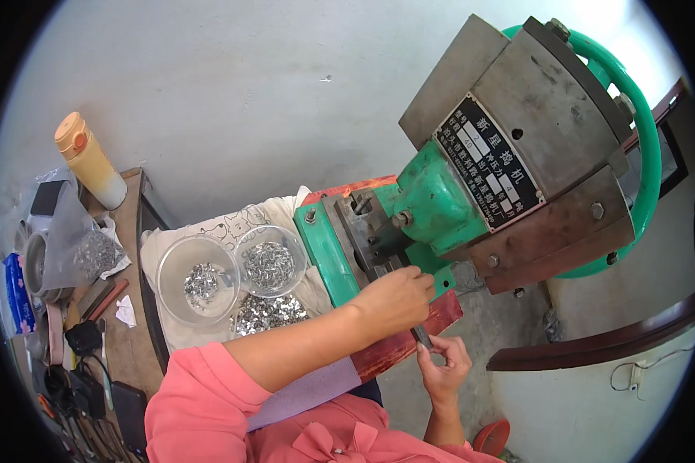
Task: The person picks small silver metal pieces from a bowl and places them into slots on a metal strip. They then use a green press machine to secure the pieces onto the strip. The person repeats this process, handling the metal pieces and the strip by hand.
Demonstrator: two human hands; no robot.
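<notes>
My left hand (398, 299) reaches across to the die area of a green and grey hand press (432, 197). Its fingers are closed at the die block (361, 231), just under the dark punch holder (390, 241); what they grip is hidden. My right hand (445, 369) is lower and to the right, its thumb and fingers pinching the near end of a dark, narrow metal bar (422, 336). The bar's far end runs under my left hand. Left of the press, a large clear tub (167, 287) and a smaller clear tub (300, 266) hold small shiny metal pieces.
More metal pieces (274, 310) lie loose on the cloth (153, 245) beside the tubs. A side table (135, 208) at left carries a yellow bottle (90, 162), plastic bags, tools and cables. The press's green handwheel (650, 154) stands at the right; a red bowl (492, 437) is below.
</notes>
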